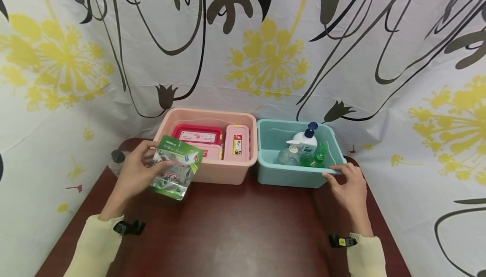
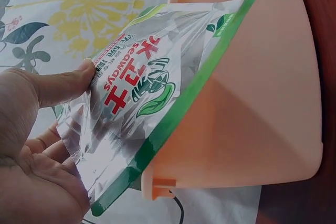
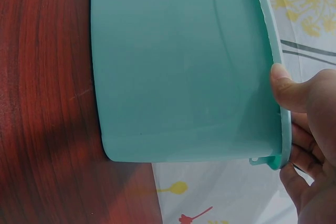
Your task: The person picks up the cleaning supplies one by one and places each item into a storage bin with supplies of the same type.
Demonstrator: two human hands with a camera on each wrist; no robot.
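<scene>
My left hand (image 1: pixel 136 170) pinches a green and silver plastic pouch (image 1: pixel 175 171) with red lettering, thumb on its front and fingers behind. The pouch hangs tilted in front of the left part of the pink bin (image 1: pixel 224 174) and overlaps its rim. In the left wrist view the pouch (image 2: pixel 142 77) bulges slightly, its green edge toward the bin. My right hand (image 1: pixel 350 187) grips the rim of the teal bin (image 1: pixel 284 177) at its front right corner. In the right wrist view the thumb lies over that rim, with the other fingers curled beneath.
Inside the pink bin lie a red-lidded box (image 1: pixel 199 135) and pink boxes (image 1: pixel 237 144). A white pump bottle (image 1: pixel 306 139), a clear one (image 1: pixel 288 156) and a green one (image 1: pixel 314 160) lean in the teal bin. Behind my left hand stands a clear container (image 1: pixel 115 166). Patterned cloth surrounds the brown table (image 1: pixel 228 230).
</scene>
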